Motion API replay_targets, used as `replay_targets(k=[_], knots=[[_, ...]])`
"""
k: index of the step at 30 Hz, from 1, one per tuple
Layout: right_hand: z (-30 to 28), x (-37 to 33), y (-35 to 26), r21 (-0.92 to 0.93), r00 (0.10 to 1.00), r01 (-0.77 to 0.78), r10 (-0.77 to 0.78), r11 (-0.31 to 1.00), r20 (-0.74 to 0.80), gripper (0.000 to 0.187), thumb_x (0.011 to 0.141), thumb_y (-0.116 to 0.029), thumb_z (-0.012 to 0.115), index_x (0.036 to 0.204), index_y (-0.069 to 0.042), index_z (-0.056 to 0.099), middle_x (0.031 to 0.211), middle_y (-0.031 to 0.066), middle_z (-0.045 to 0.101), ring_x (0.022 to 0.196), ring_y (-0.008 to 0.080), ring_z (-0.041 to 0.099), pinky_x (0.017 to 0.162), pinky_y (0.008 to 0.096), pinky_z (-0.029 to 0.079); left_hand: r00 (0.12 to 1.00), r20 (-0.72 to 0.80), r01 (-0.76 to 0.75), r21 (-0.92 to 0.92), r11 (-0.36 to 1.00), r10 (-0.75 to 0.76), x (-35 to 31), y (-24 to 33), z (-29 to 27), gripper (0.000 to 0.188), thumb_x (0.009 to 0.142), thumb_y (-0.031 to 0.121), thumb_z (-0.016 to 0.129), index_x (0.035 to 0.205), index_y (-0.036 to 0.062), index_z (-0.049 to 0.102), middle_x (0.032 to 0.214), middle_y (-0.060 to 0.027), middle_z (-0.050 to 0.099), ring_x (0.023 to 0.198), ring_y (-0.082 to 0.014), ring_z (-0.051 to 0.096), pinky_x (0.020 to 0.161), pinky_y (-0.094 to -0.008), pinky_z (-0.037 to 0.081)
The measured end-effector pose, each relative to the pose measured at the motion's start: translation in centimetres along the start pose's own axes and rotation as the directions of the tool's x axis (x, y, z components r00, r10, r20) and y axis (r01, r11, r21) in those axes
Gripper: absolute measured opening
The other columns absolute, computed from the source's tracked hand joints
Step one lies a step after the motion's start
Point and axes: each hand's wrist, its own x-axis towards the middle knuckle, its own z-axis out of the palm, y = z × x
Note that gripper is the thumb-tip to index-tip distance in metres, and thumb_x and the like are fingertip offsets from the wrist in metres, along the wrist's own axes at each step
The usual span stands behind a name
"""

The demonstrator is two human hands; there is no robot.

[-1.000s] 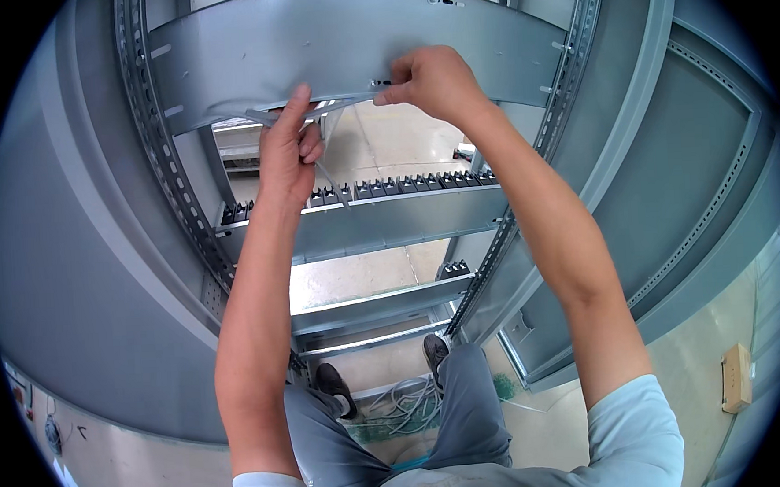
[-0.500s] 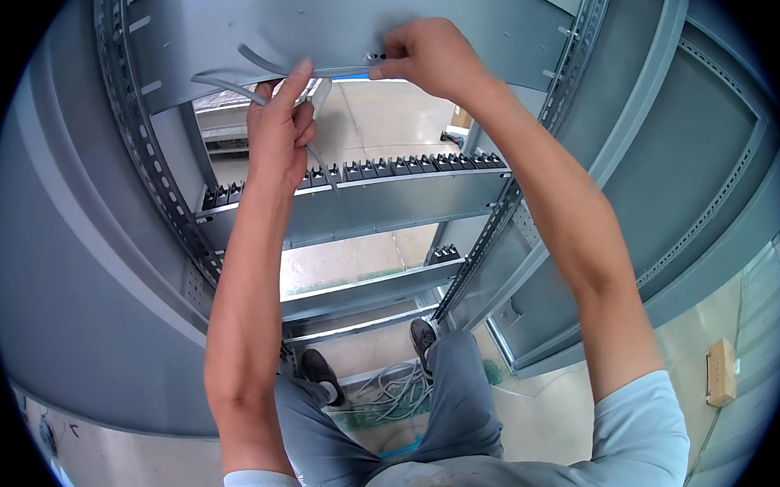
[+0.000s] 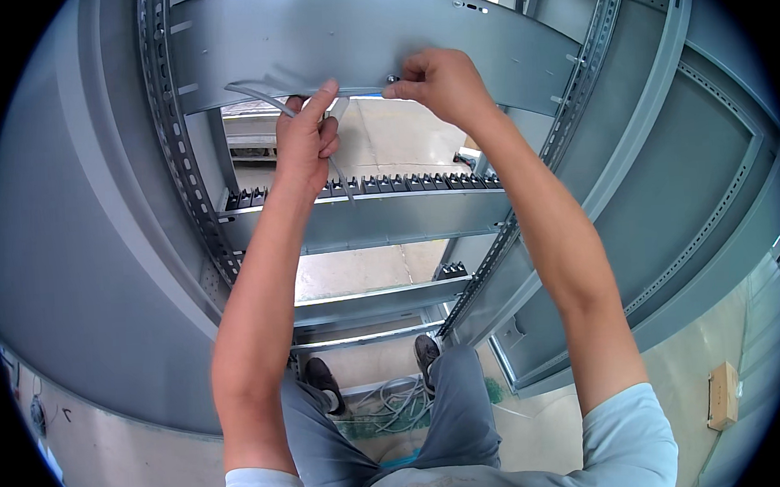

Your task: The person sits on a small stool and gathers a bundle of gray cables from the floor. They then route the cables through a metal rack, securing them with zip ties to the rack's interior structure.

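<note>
My left hand [image 3: 308,140] is closed around a thin grey flexible strip [image 3: 263,97], thumb pointing up, just below the lower edge of a wide grey metal panel [image 3: 309,38]. One length of strip loops out to the left of the hand, and a tail hangs beneath it. Farther right, my right hand [image 3: 445,84] is pinched at the same panel edge, beside a small slot. Whatever lies between its fingertips is hidden.
Slotted upright rails [image 3: 164,105] flank the panel inside a grey cabinet. Below runs a crossbar [image 3: 406,221] topped with a row of black clips [image 3: 387,184]. Loose grey strips [image 3: 398,406] lie on the floor by my feet. A cardboard box [image 3: 723,395] sits at far right.
The panel and cabinet appear lower and farther right as the view shifts. My hands stay at the panel's lower edge, with the left still gripping the strip.
</note>
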Motion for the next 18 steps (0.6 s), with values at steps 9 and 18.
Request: replay_targets(k=[9,18], knots=[[0.5,0.5,-0.4,-0.028,0.995,0.101,-0.101,0.994,0.01,0.035,0.08,-0.036,0.083,0.075,-0.005,0.068,0.07,0.0123,0.065,0.07,0.0339,0.063,0.065,0.0454,0.048,1.0,0.017,-0.017,-0.002,1.0,0.017,0.1,-0.4,-0.9,0.027,0.093,0.019,0.077,0.1,0.0125,0.052,0.088,0.0032,0.056,0.049,-0.0024,0.029,0.043,-0.0221,0.019],[0.6,0.0,-0.3,-0.053,0.998,0.068,-0.069,0.996,-0.005,0.033,0.081,-0.036,0.082,0.079,-0.006,0.068,0.077,0.0113,0.066,0.075,0.034,0.063,0.067,0.0442,0.049,0.999,-0.016,-0.038,0.045,0.998,0.039,-0.5,0.1,-0.1,0.029,0.093,0.018,0.077,0.1,0.0123,0.049,0.085,0.0044,0.053,0.05,-0.0039,0.028,0.044,-0.0223,0.02]])
